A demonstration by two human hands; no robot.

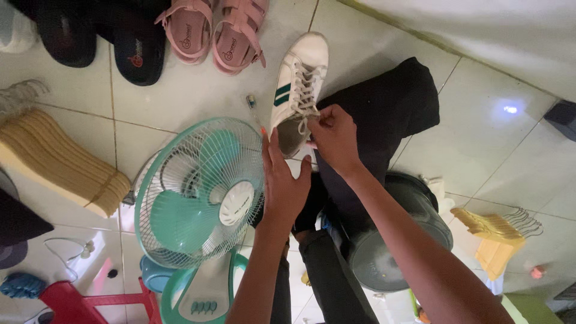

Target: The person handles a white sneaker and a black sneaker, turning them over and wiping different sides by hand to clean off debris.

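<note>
White leather, with two dark green stripes on its side, was what I saw on the sneaker (297, 90) that lay on the person's dark-trousered leg (384, 114), toe pointing away from me and off over the pale floor tiles (198, 90). My right hand (334, 137) sat at the shoe's opening, thumb and fingertips pinched together on the grey-white lace (306, 99) near the top eyelets. My left hand (283, 180) was spread flat with its fingers straight and slightly apart, laid along the heel side of the sneaker and steadying it; it gripped nothing that I could make out. Just beside that hand, to the left, stood a teal table fan (201, 192) with a white wire guard, its base toward me. A pair of pink sandals (213, 30) and a pair of black slippers (102, 36) lay on the tiles well beyond the shoe. A stack of pale wooden hangers (57, 159) was at the far left, a smaller yellow bundle of hangers (495, 234) at the right. A dark round bucket (396, 240) sat under my right forearm, and a red plastic stool (90, 303) showed at the bottom left.
</note>
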